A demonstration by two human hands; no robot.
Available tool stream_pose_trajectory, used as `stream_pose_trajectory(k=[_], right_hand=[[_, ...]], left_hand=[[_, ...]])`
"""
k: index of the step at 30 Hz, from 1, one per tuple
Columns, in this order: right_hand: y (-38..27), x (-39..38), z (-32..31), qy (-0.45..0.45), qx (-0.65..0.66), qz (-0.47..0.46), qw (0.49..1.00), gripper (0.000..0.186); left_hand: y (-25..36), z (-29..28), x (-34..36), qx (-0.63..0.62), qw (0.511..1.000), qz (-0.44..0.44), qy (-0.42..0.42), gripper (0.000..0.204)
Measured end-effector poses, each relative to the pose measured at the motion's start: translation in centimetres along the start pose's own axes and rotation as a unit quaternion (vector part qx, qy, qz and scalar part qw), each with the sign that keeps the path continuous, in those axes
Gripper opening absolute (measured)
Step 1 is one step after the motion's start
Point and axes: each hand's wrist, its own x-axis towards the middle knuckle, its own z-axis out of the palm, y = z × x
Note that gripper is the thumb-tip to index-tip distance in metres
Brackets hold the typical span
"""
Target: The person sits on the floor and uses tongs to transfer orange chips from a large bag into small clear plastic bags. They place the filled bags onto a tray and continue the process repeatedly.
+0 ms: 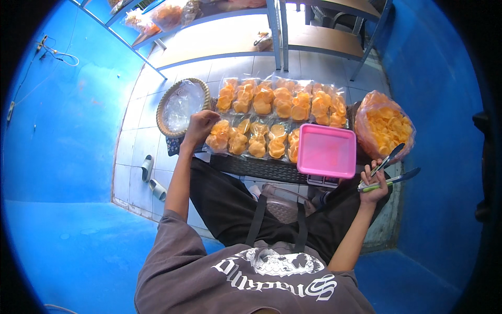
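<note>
My left hand [202, 127] is closed at the upper end of the leftmost clear packet of orange chips [217, 138] in the near row. What its fingers hold is hidden. My right hand [375, 188] grips tongs [398, 178] with green at the handle and dark tips, their two arms spread apart. Those tips point up and right, just below a large open plastic bag of chips [388, 129]. A pink square tray [328, 150] sits on a scale [322, 180], overlapping the right end of the near row. Behind lies a second row of filled packets [282, 100].
A round woven basket [183, 83] holding clear plastic bags [183, 107] stands at the left. The packets rest on a dark woven surface [256, 169]. Shelves [217, 49] stand beyond, a blue wall [439, 104] rises at right, and slippers [147, 167] lie on the tiled floor.
</note>
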Motion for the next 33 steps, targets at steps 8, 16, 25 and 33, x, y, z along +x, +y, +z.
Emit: stream_pose_trajectory(k=[8, 16, 25, 33], right_hand=[[0.1, 0.1, 0.1, -0.003, -0.002, 0.001, 1.0, 0.043], [0.5, 0.1, 0.8, 0.003, 0.0, 0.011, 1.0, 0.044], [0.9, 1.1, 1.5, -0.003, 0.017, 0.015, 1.0, 0.043], [0.2, 1.5, 1.5, 0.004, 0.053, -0.001, 0.999, 0.041]], left_hand=[[0.3, 0.8, 0.5, -0.014, 0.995, -0.1, 0.023, 0.023], [0.6, 6.2, 6.8, 0.016, 0.999, -0.027, -0.009, 0.029], [2.8, 16.2, 17.3, 0.115, 0.992, -0.009, -0.051, 0.054], [1.3, 18.3, 24.9, 0.174, 0.969, -0.087, -0.153, 0.039]])
